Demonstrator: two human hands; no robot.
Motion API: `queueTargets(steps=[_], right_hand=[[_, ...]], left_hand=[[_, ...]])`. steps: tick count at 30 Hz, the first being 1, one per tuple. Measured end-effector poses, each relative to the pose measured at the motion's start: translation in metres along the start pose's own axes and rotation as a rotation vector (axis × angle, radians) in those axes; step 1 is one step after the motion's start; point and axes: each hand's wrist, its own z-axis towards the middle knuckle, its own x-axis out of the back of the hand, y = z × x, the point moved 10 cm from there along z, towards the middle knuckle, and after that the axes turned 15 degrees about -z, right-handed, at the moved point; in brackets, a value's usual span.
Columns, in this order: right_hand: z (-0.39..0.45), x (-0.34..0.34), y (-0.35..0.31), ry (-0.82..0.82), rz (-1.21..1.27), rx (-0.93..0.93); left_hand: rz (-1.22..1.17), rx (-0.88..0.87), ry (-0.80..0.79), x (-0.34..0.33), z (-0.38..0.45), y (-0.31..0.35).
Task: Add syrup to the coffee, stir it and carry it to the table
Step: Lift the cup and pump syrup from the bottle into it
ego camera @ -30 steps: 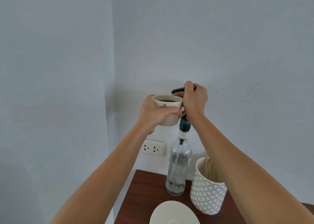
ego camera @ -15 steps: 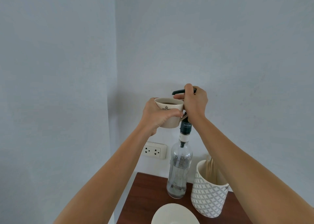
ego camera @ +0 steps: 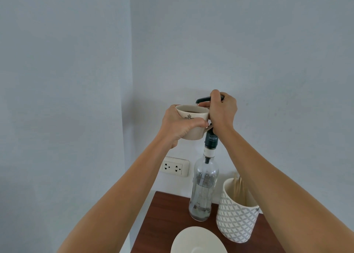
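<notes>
Since the frame half a second back, little has shifted: cup and pump sit in the same relation, and only the view has tipped a touch, showing slightly more of the table.

Left hand (ego camera: 181, 125) holds the coffee cup (ego camera: 192, 123) raised in the air, fingers wrapped closed around its body and thumb lying across the front near the handle side. Dark coffee is visible just under the rim. The cup is held level, rim tucked directly beneath the black pump spout (ego camera: 202, 100), presumably so the syrup drops into the coffee rather than onto the table.

Right hand (ego camera: 222, 111) is closed over the pump head on the syrup bottle (ego camera: 204, 191), fingers curled down over the top (pressing posture; no stream of syrup can be made out at this size). The bottle stands upright on the dark wooden table (ego camera: 164, 222), near the wall, and looks mostly empty with a shallow layer at the bottom.

The cup touches or nearly touches the right hand's fingers at the spout; the exact gap cannot be told.

Just right of the bottle stands a patterned ceramic holder (ego camera: 236, 220) with wooden stir sticks (ego camera: 238, 188) inside, likely for the stirring step. A white saucer (ego camera: 198, 241) lies at the near table edge. A wall socket (ego camera: 175, 166) sits behind, left of the bottle.

Judgement: syrup step in hand; stirring and carrying not yet done.
</notes>
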Motion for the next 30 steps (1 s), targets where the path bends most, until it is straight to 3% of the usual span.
queueTargets(steps=[30], right_hand=[[-0.0006, 0.0021, 0.004, 0.044, -0.008, 0.035]], left_hand=[[0.001, 0.008, -0.008, 0.0027, 0.0016, -0.0068]])
